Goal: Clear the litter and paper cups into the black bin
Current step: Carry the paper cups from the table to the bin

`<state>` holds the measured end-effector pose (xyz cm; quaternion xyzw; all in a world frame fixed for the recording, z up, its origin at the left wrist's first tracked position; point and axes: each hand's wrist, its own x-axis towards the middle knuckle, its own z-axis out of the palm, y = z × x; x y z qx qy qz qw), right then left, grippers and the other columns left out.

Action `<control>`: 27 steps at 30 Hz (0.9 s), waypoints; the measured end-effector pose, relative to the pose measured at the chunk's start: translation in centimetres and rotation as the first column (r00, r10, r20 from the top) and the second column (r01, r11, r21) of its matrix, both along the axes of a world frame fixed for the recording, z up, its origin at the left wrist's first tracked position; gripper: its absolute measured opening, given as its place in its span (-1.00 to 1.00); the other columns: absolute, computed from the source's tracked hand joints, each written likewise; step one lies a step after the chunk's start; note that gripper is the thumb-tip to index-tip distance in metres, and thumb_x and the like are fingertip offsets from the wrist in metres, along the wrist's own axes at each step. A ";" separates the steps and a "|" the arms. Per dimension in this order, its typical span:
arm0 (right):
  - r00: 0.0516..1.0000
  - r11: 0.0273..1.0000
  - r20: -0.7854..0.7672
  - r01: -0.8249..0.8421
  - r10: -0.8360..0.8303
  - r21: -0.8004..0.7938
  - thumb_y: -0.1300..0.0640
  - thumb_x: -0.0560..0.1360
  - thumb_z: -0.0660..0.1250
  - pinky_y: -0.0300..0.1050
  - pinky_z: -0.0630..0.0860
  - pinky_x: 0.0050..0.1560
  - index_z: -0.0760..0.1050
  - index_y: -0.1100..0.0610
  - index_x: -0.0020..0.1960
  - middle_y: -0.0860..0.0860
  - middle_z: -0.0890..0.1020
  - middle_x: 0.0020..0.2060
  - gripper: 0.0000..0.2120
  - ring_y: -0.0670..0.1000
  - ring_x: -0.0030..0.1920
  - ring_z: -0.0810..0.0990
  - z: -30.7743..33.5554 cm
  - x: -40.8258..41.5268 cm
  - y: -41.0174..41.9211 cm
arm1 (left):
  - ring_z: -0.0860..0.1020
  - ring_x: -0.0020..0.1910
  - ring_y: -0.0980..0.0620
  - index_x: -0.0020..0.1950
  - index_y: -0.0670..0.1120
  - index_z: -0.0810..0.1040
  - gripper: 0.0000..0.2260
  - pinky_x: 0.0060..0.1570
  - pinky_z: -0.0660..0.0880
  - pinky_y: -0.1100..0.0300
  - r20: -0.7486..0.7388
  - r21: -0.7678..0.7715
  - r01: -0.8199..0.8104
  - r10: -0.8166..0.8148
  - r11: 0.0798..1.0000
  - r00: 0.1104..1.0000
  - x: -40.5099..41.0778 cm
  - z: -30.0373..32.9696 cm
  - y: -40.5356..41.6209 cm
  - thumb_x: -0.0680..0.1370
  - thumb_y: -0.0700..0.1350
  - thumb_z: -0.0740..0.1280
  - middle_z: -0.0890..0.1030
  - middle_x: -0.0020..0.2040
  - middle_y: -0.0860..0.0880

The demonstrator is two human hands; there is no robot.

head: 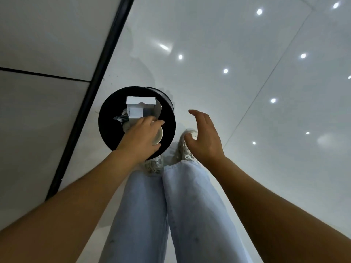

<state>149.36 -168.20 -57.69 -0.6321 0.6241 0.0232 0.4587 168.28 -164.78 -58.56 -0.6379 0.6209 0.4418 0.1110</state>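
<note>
Head view, looking straight down. Landmark: black bin (108,118) on the glossy floor (247,92), beside the dark baseboard strip (98,73).

Left hand (141,138) is over the bin mouth, fingers curled round a paper cup (158,136); the cup's white rim shows just under the fingers, on the side of the opening nearest the person's shoes (187,147). Right hand (204,136) hangs to the right of the bin, apart from it, fingers spread and relaxed, holding nothing.

Already inside the bin: a white cardboard box (141,106) standing up at the far side, and crumpled wrappers (120,118) toward the baseboard side.

Judgement: the step in hand is releasing the cup. To do it well, keep the cup fully inside the rim line before letting go, and aim for the gap on the near side of the box so it does not bounce off the flap. Bin looks fairly full; a low release seems safer than a toss.
</note>
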 end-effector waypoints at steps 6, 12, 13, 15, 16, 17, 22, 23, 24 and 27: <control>1.000 0.999 0.011 -0.024 0.023 0.042 0.16 0.50 0.27 -0.21 0.30 0.20 0.23 0.03 0.47 -0.04 0.32 0.43 -0.43 0.00 0.40 0.31 -0.1 -0.4 0.9 | 0.23 0.41 -0.11 0.50 -0.02 0.19 -0.38 0.28 0.38 -0.08 0.112 0.069 0.089 -0.097 0.994 0.989 -0.4 -1.5 1.2 0.51 0.01 0.38 0.26 0.43 -0.11; 0.987 0.987 -0.093 -0.121 0.131 0.106 0.13 0.52 0.27 -0.02 0.30 0.38 0.19 0.04 0.49 0.03 0.28 0.46 -0.43 0.08 0.43 0.26 2.8 -1.3 1.4 | 0.23 0.42 -0.07 0.49 -0.04 0.20 -0.35 0.36 0.27 0.03 0.147 -0.023 0.157 -0.152 0.987 0.977 -1.3 1.6 0.0 0.49 0.09 0.37 0.27 0.43 -0.08; 0.983 0.985 -0.113 -0.132 0.144 0.108 0.13 0.53 0.27 -0.02 0.29 0.38 0.20 0.05 0.49 0.04 0.29 0.46 -0.44 0.09 0.43 0.26 4.1 -1.5 1.4 | 0.24 0.42 -0.08 0.49 -0.05 0.21 -0.38 0.36 0.25 0.04 0.152 -0.064 0.171 -0.160 0.983 0.975 -1.6 3.2 -0.1 0.51 0.08 0.35 0.29 0.43 -0.09; 0.974 0.984 -0.154 -0.149 0.164 0.102 0.12 0.52 0.27 -0.01 0.30 0.39 0.20 0.06 0.49 0.05 0.32 0.43 -0.44 0.10 0.41 0.29 7.5 -1.9 1.2 | 0.26 0.41 -0.07 0.50 -0.07 0.21 -0.43 0.37 0.23 0.05 0.184 -0.121 0.213 -0.188 0.970 0.965 -2.2 7.2 -0.3 0.54 0.04 0.29 0.31 0.43 -0.10; 0.971 0.984 -0.172 -0.148 0.164 0.100 0.13 0.52 0.26 -0.01 0.30 0.38 0.21 0.06 0.49 0.06 0.34 0.42 -0.44 0.10 0.39 0.30 9.7 -2.1 1.0 | 0.28 0.40 -0.07 0.49 -0.08 0.21 -0.46 0.37 0.23 0.06 0.197 -0.134 0.222 -0.194 0.966 0.961 -2.6 9.5 -0.5 0.56 0.02 0.27 0.33 0.42 -0.10; 0.969 0.985 -0.188 -0.142 0.159 0.098 0.13 0.52 0.26 -0.02 0.30 0.37 0.21 0.07 0.48 0.06 0.34 0.42 -0.44 0.11 0.38 0.31 12.0 -2.2 0.7 | 0.29 0.39 -0.07 0.48 -0.08 0.23 -0.48 0.37 0.24 0.07 0.206 -0.145 0.227 -0.195 0.963 0.959 -2.9 11.9 -0.7 0.56 0.00 0.25 0.35 0.40 -0.10; 0.959 0.993 -0.255 -0.114 0.119 0.036 0.12 0.52 0.23 0.00 0.32 0.29 0.23 0.09 0.47 0.10 0.37 0.38 -0.47 0.15 0.33 0.35 24.9 -2.7 0.2 | 0.31 0.35 -0.10 0.39 -0.11 0.34 -0.60 0.39 0.20 0.05 0.262 -0.152 0.332 -0.286 0.931 0.922 -4.3 24.2 -1.8 0.56 -0.03 0.21 0.40 0.33 -0.12; 0.958 0.994 -0.267 -0.105 0.103 0.007 0.11 0.53 0.23 0.00 0.33 0.29 0.23 0.09 0.47 0.10 0.38 0.38 -0.48 0.15 0.32 0.36 27.2 -3.0 0.4 | 0.31 0.36 -0.11 0.40 -0.11 0.32 -0.59 0.40 0.17 0.04 0.276 -0.147 0.362 -0.313 0.921 0.909 -4.7 26.4 -1.8 0.57 -0.02 0.20 0.40 0.34 -0.13; 0.958 0.996 -0.278 -0.088 0.076 -0.029 0.10 0.54 0.22 0.00 0.33 0.29 0.23 0.09 0.48 0.10 0.38 0.38 -0.48 0.15 0.33 0.36 29.4 -3.5 0.6 | 0.31 0.36 -0.12 0.40 -0.11 0.31 -0.58 0.41 0.15 0.03 0.293 -0.149 0.408 -0.354 0.901 0.888 -5.2 28.4 -1.9 0.57 -0.01 0.19 0.39 0.34 -0.13; 0.956 0.995 -0.294 -0.020 -0.010 -0.099 0.10 0.55 0.21 -0.01 0.32 0.31 0.23 0.07 0.48 0.08 0.38 0.39 -0.49 0.13 0.34 0.36 35.4 -5.2 2.4 | 0.31 0.36 -0.12 0.39 -0.09 0.32 -0.61 0.45 0.11 0.00 0.318 -0.166 0.513 -0.447 0.842 0.836 -7.1 34.3 -1.6 0.59 -0.01 0.16 0.40 0.34 -0.12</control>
